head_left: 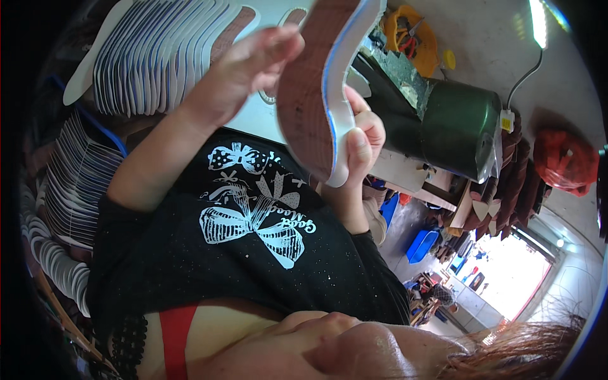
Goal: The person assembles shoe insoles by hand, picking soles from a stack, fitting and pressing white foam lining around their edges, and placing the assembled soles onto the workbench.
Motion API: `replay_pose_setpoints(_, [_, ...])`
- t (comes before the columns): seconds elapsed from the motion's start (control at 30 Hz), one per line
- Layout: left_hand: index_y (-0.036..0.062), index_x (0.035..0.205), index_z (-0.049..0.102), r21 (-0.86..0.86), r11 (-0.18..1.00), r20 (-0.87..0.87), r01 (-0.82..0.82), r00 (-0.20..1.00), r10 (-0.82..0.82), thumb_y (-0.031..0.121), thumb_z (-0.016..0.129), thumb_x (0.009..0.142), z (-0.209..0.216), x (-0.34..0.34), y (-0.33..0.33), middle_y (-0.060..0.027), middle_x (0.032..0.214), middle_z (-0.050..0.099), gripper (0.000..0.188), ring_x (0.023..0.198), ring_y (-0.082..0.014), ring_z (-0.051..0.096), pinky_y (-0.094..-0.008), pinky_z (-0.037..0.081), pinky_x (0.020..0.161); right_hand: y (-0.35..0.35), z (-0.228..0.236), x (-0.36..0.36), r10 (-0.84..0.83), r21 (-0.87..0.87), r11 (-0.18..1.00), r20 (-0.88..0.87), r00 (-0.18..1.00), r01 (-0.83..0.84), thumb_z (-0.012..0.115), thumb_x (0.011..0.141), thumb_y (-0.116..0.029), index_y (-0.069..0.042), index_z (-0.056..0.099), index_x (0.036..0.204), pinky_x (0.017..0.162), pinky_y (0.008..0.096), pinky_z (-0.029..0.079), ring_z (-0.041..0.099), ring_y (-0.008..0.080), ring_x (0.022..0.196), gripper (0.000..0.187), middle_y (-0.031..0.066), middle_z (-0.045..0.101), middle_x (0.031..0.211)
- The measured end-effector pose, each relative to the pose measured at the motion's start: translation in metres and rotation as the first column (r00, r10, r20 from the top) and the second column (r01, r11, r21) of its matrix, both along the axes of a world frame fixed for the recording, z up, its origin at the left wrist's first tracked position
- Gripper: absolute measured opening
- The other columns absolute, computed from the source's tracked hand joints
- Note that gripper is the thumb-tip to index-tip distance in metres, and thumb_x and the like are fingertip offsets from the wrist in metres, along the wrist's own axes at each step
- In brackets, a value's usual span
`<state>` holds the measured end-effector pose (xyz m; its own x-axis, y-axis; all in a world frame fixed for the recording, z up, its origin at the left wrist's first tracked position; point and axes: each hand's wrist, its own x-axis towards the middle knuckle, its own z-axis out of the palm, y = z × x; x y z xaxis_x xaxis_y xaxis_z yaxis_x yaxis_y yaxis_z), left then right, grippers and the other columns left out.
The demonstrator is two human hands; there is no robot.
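My right hand (364,138) grips a shoe insole (309,95) by its edge, thumb on the near side. The insole stands on edge, with a brown wood-grained face and a white rim with a blue line. On its other side, my left hand (263,60) is raised with fingers apart, slightly blurred. Its fingertips come close to the insole's edge; I cannot tell whether they touch. Behind the left hand, a long row of insoles (152,57) with white and blue edges lies on the pale table (259,120). A brown-faced insole (233,31) ends the row.
A green cylindrical machine (459,130) stands to the right, near a yellow bowl (415,57) with tools in it. More stacked insoles (79,180) lie at the left. Beyond are a red plastic bag (563,163), a blue bin (422,246) and a lit lamp (538,25).
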<state>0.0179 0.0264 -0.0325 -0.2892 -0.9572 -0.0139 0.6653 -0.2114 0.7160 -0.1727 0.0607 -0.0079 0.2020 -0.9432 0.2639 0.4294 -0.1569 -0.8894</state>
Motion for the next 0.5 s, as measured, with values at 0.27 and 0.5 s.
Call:
replay_pose_setpoints(0.27, [0.0018,0.102,0.058,-0.085,0.968,0.052,-0.236,0.969,0.240,0.023,0.063,0.088,0.013,-0.012,-0.009,-0.0019,0.092,0.063,0.026,0.082,-0.0050,0.059,-0.0193,0.047,0.073,-0.007,0.003,0.013,0.154,0.298,0.924,0.279,0.948,-0.238,0.051,0.091,-0.030,-0.002,0.053,0.088,0.080,0.0316,0.048,0.058,0.0165,0.092,0.028,0.0128,0.060,0.103])
replay_pose_setpoints(0.5, [-0.0004,0.104,0.057,-0.299,0.844,0.296,-0.445,0.798,0.525,0.019,0.061,0.089,0.004,-0.015,-0.012,-0.0045,0.095,0.063,0.026,0.083,-0.0085,0.060,-0.0218,0.048,0.074,-0.011,0.015,-0.004,-0.058,0.069,0.987,-0.695,0.716,0.147,0.078,0.071,-0.015,0.001,0.059,0.068,0.046,0.0195,0.029,0.038,0.0017,0.053,0.025,-0.0035,0.048,0.055])
